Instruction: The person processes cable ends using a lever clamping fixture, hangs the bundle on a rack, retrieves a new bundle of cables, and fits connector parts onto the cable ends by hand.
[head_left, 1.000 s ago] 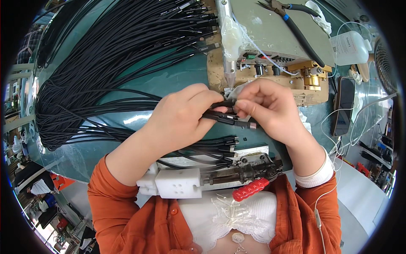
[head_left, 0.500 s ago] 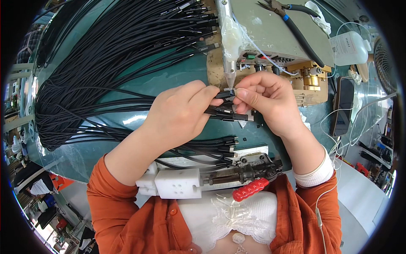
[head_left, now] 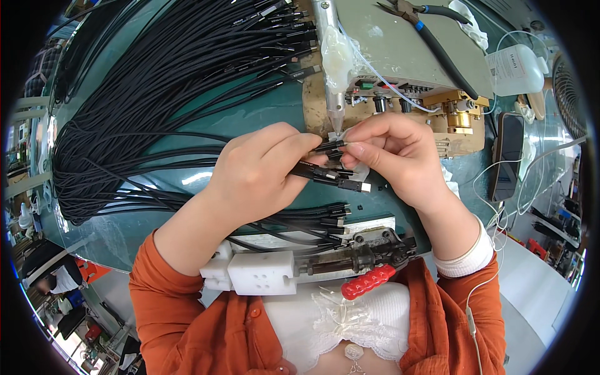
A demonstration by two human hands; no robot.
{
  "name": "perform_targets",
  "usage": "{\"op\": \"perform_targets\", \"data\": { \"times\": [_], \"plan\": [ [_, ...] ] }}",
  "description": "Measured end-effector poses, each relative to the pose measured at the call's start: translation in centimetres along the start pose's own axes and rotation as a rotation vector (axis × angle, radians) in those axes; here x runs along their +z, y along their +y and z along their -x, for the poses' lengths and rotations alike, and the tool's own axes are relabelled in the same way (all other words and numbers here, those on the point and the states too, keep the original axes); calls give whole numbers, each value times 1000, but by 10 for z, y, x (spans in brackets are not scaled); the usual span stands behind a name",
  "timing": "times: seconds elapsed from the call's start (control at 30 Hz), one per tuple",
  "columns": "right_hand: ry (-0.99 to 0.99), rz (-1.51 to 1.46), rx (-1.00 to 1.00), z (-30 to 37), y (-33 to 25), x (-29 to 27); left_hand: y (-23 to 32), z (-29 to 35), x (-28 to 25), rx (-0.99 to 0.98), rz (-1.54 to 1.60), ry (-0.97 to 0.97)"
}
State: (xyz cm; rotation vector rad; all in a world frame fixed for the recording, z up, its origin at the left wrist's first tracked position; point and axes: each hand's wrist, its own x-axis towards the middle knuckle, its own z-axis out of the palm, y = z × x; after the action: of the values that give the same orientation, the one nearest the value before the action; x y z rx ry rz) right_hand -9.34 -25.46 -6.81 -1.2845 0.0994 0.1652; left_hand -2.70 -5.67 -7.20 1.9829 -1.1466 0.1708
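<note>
My left hand (head_left: 259, 169) is closed round several black cables whose metal-tipped plugs (head_left: 337, 179) stick out beyond its fingers. One cable end (head_left: 330, 145) stands apart from the bunch, between my left fingertips and my right hand. My right hand (head_left: 400, 156) pinches the tip of that end between thumb and forefinger; any small part in the pinch is hidden. Just above the fingertips is the pointed metal tip of a dispenser nozzle (head_left: 336, 109), wrapped higher up in whitish material. I cannot tell whether the tip touches the cable.
A big bundle of black cables (head_left: 125, 112) covers the left side. More plugs (head_left: 340, 215) lie near a toggle clamp with a red handle (head_left: 369, 282) and white block (head_left: 262, 273). Behind are a control box (head_left: 400, 50), pliers (head_left: 437, 50), a bottle (head_left: 515, 70) and a phone (head_left: 507, 156).
Both hands have shifted slightly, bringing the cable end a little lower, and the nozzle tip shows more plainly. My left hand keeps its hold on the cables.
</note>
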Motion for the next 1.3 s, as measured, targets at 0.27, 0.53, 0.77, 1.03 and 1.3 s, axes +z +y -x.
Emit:
{"op": "perform_targets", "data": {
  "times": [0.27, 0.53, 0.77, 1.03, 1.3],
  "plan": [
    [-96, 245, -12, 6, -15, 2, 3, -2, -12, 36, 139, -137],
    [-200, 708, -561, 7, -16, 5, 8, -4, -12, 146, 144, -111],
    [-181, 793, -624, 6, -18, 6, 2, -1, -7, 150, 154, -158],
    [-283, 851, -800, 5, -10, 7, 4, -6, -7, 171, 63, -276],
    [23, 272, 98, 4, -8, 4, 9, 0, -5, 1, -91, -149]
  ]
}}
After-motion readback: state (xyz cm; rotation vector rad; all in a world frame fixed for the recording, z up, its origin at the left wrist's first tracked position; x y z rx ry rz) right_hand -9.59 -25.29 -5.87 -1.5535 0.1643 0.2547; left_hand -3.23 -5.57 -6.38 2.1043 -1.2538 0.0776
